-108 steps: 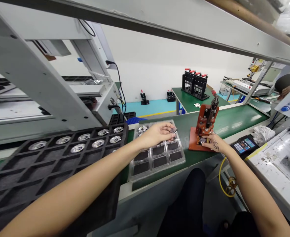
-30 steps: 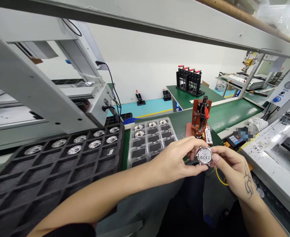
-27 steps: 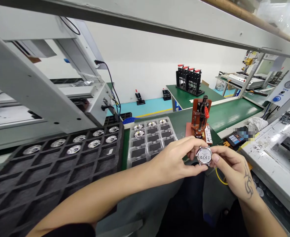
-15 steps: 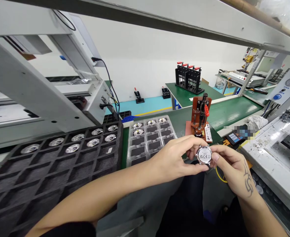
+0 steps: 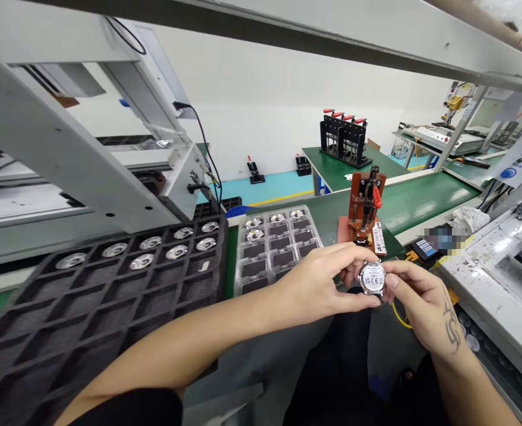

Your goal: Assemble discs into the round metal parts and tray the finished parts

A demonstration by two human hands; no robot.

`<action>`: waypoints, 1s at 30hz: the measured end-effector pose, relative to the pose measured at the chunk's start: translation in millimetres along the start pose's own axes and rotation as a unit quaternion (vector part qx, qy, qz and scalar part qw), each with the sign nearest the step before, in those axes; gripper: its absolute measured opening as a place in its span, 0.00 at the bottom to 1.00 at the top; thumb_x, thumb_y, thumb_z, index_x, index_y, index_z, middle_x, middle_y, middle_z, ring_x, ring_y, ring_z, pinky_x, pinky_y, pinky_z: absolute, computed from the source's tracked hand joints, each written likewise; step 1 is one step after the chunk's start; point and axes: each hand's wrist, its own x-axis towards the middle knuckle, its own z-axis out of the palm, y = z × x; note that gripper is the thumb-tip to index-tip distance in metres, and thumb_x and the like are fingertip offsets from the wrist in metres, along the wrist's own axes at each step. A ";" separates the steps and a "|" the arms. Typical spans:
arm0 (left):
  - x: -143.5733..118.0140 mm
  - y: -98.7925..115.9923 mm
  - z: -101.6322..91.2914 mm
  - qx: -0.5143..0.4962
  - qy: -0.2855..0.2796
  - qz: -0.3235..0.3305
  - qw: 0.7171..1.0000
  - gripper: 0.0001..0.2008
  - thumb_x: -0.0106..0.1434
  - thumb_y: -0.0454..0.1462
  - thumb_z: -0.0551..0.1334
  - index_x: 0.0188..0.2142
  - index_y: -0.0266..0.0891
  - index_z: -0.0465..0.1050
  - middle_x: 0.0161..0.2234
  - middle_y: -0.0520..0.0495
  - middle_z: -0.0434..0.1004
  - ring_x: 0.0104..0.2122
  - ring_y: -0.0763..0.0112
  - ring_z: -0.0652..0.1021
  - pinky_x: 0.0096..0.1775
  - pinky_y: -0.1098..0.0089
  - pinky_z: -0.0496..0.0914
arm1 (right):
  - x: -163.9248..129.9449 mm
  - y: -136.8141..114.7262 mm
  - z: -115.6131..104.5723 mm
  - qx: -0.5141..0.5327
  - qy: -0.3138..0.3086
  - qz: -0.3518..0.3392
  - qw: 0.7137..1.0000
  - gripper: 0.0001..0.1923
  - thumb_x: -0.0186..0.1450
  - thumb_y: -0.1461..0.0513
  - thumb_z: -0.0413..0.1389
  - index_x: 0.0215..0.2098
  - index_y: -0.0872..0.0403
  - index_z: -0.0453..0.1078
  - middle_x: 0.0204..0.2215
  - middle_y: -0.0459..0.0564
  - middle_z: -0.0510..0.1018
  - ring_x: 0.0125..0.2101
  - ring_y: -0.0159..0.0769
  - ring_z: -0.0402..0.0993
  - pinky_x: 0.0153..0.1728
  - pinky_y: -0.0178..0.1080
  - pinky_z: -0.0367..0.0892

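A round silver watch case [image 5: 371, 279] is held between both hands, its printed back with a CE mark turned up toward me. My left hand [image 5: 327, 281] pinches it from the left, with fingers above and thumb below. From the right, my right hand [image 5: 414, 302] grips its edge, thumb resting by the rim. Just beyond the hands stands a brown clamp press [image 5: 367, 207] with a red handle. Left of it lies a clear plastic tray [image 5: 238, 269] with several silver watch parts in its far compartments.
A black foam tray [image 5: 123, 307] with several silver watch parts [image 5: 141, 261] fills the left side. A grey machine frame [image 5: 110, 171] rises behind it. Right are a calculator [image 5: 425, 247], a white cloth [image 5: 470, 219] and a white machine bench [image 5: 500, 284]. A black multi-clamp fixture [image 5: 343, 139] stands farther back.
The view has turned slightly left, so the scene sits a little farther right. Both hands keep their hold on the watch case, which looks nearly unchanged in pose.
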 end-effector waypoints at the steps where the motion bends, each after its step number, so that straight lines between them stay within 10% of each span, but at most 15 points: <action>1: 0.0 0.0 0.1 0.000 0.000 0.001 1.000 0.19 0.64 0.44 0.76 0.49 0.40 0.78 0.31 0.54 0.75 0.30 0.72 0.75 0.35 0.70 0.72 | -0.2 1.6 -0.5 0.005 -0.002 0.001 1.000 0.08 0.74 0.55 0.65 0.49 0.43 0.84 0.32 0.44 0.84 0.32 0.31 0.79 0.36 0.33 0.75; 30: -5.4 -1.9 -1.0 0.006 -0.013 0.006 1.000 0.21 0.65 0.46 0.75 0.53 0.40 0.77 0.34 0.53 0.76 0.32 0.71 0.76 0.38 0.69 0.74 | -3.6 -9.7 2.5 -0.036 0.010 0.007 0.999 0.11 0.73 0.53 0.65 0.48 0.49 0.83 0.33 0.48 0.84 0.33 0.36 0.80 0.37 0.38 0.78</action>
